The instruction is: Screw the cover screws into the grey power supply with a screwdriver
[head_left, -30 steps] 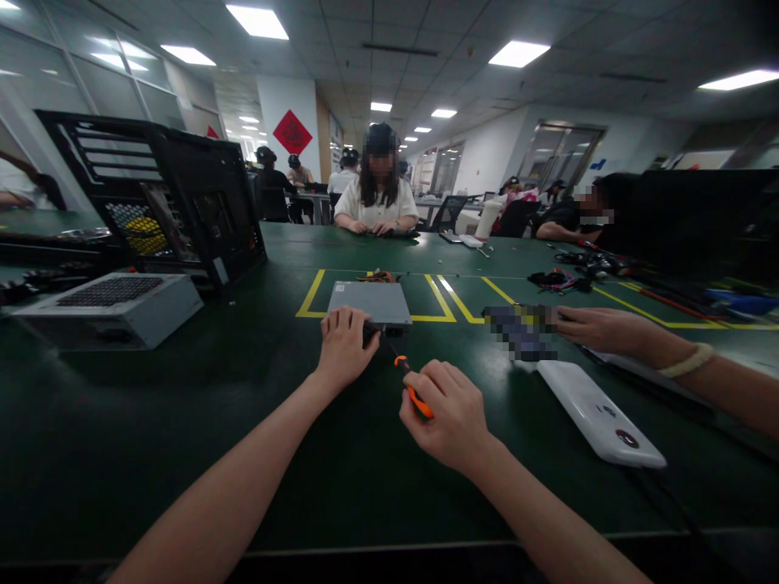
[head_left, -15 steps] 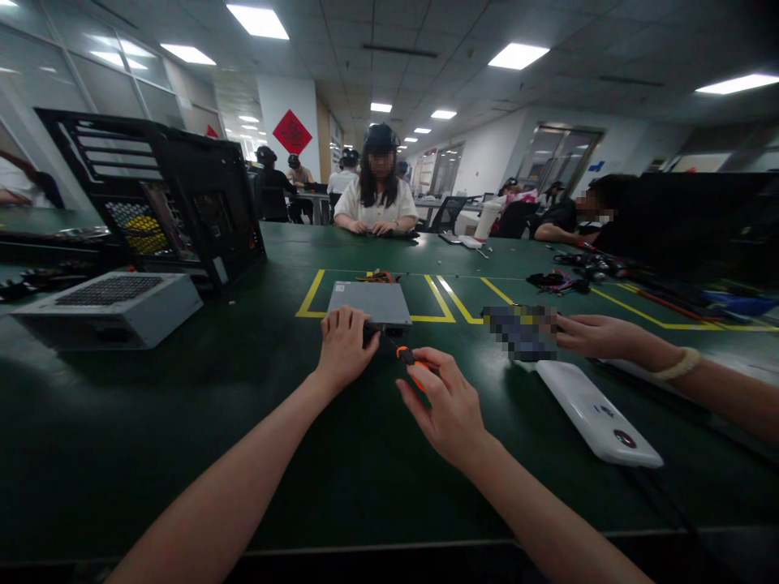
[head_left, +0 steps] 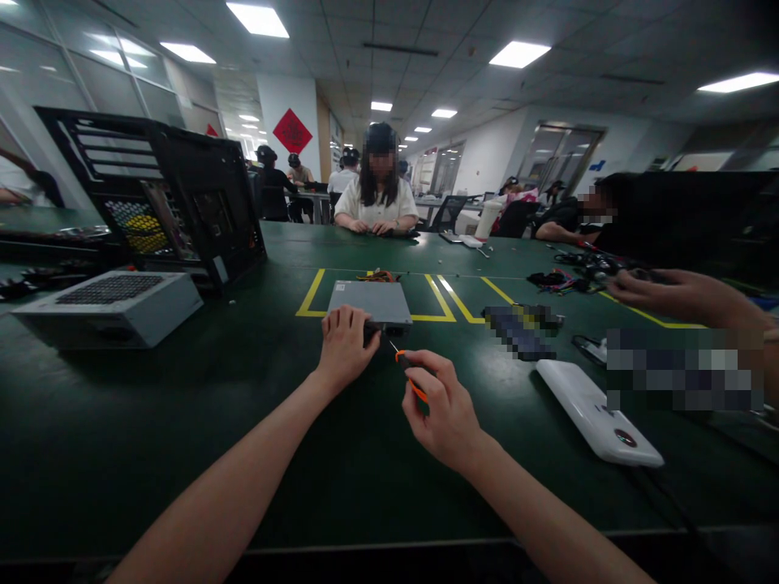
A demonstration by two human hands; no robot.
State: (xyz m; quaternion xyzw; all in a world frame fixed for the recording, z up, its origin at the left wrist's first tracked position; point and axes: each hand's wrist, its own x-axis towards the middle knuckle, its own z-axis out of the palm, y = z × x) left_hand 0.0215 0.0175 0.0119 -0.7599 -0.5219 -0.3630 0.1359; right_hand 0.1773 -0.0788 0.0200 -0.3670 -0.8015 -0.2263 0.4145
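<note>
Straight ahead, head view: left hand [head_left: 344,347] rests palm down, fingers curled over near edge of flat grey metal box [head_left: 368,302] on dark green table [head_left: 152,422]. Right hand [head_left: 443,410], just right of it, fingers closed around orange-and-black screwdriver [head_left: 409,375]; thin tip points up-left toward box's near face, contact unclear. Right of that grip lies white oblong device [head_left: 596,411]. Beyond it, another person's hand [head_left: 663,294] hovers above table. Far left of left hand: grey vented box [head_left: 113,304], black open computer case [head_left: 164,195].

One screwdriver [head_left: 409,375], two grey metal boxes on the green mat: the small one [head_left: 369,302] up front, the vented one [head_left: 113,304] at left. One black computer case [head_left: 164,191] (standing open), one white phone [head_left: 597,412], and two hands at work.
</note>
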